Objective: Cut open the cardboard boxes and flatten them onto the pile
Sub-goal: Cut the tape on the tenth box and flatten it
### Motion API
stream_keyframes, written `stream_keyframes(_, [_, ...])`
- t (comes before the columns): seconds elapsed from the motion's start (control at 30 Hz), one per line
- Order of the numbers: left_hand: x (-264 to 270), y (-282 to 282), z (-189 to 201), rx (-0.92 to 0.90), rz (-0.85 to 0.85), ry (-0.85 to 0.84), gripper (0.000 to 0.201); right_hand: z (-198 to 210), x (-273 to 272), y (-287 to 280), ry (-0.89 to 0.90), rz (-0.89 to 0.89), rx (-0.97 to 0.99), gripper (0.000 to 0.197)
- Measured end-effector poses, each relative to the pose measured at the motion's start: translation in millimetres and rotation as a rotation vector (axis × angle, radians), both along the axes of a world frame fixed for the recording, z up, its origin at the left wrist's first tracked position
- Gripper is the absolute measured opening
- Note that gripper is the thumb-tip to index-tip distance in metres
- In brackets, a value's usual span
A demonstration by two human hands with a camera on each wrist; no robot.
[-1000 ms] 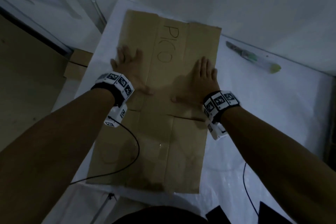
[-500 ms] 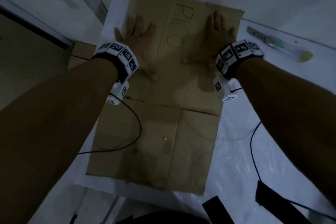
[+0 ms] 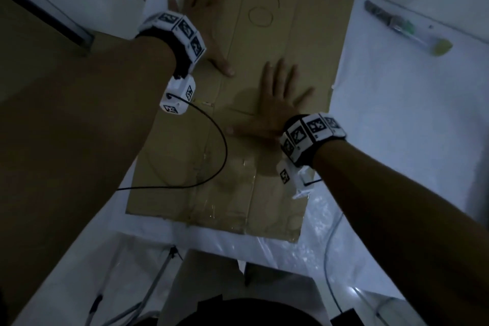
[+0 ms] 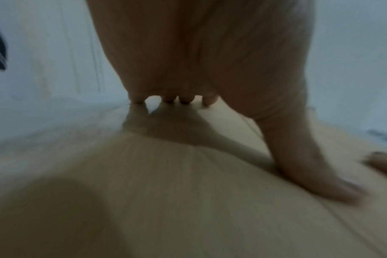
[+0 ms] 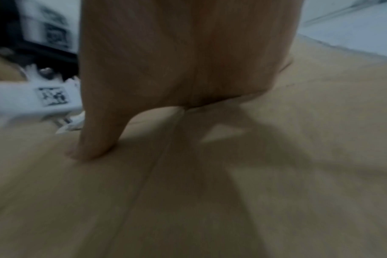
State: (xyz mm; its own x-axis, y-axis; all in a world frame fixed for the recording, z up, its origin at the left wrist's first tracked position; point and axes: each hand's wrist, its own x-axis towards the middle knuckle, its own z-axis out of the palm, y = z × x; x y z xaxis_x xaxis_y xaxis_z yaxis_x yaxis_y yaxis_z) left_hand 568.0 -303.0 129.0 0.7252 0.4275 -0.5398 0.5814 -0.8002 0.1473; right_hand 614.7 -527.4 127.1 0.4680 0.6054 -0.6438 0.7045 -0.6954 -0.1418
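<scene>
your flattened cardboard box lies opened out on the white-covered table, marked "pico" at its far end. your left hand presses palm-down near the far left edge, fingers straight and spread; your right hand lies flat nearer the middle — neither grips anything. the cutter rests well apart at the far right. judged from this, cutting on this box is done and flattening nearly so; creases show. another carton below the near table edge appears unprocessed, though dim.
</scene>
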Motion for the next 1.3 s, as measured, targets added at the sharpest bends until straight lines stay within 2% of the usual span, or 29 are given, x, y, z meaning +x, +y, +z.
stream_keyframes(0.07, [-20,-14,-7,0.034,0.018,-0.059,0.14,3,1,3,0.01,-0.003,0.013,0.156])
stream_keyframes(0.13, [-60,-41,-24,0.142,0.016,-0.183,0.113,4,1,0,0.009,0.002,0.057,0.155])
stream_keyframes(0.2, [-99,-72,-28,0.122,0.021,-0.238,0.104,5,-2,-1,-0.002,-0.002,0.096,0.155])
stream_keyframes(0.27, [-130,-98,-27,0.154,0.009,-0.28,0.113,3,-6,-2,-0.03,-0.011,0.127,0.154])
stream_keyframes(0.4, [-150,-120,-22,0.133,0.012,-0.148,0.144,2,-12,-5,-0.116,-0.012,0.154,0.142])
stream_keyframes(0.57, [-147,-119,-19,0.135,0.036,-0.082,0.154,-9,-39,-30,-0.172,-0.052,0.272,0.111])
stream_keyframes(0.63, [-149,-119,-23,0.13,0.038,-0.097,0.154,-13,-59,-53,-0.199,-0.057,0.314,0.098])
stream_keyframes(0.73, [-152,-116,-26,0.139,0.034,-0.128,0.152,-19,-72,-71,-0.239,-0.049,0.324,0.09])
stream_keyframes(0.83, [-154,-123,-22,0.15,0.061,-0.144,0.147,-21,-71,-68,-0.256,-0.057,0.302,0.091])
stream_keyframes(1.03, [-191,-157,-24,0.194,0.056,-0.168,0.128,-23,-70,-71,-0.247,-0.052,0.329,0.091])
stream_keyframes(1.2, [-190,-161,-23,0.216,0.075,-0.25,0.125,-23,-76,-85,-0.216,-0.075,0.362,0.089])
stream_keyframes(1.3, [-192,-160,-24,0.216,0.075,-0.253,0.123,-20,-94,-101,-0.17,-0.084,0.315,0.094])
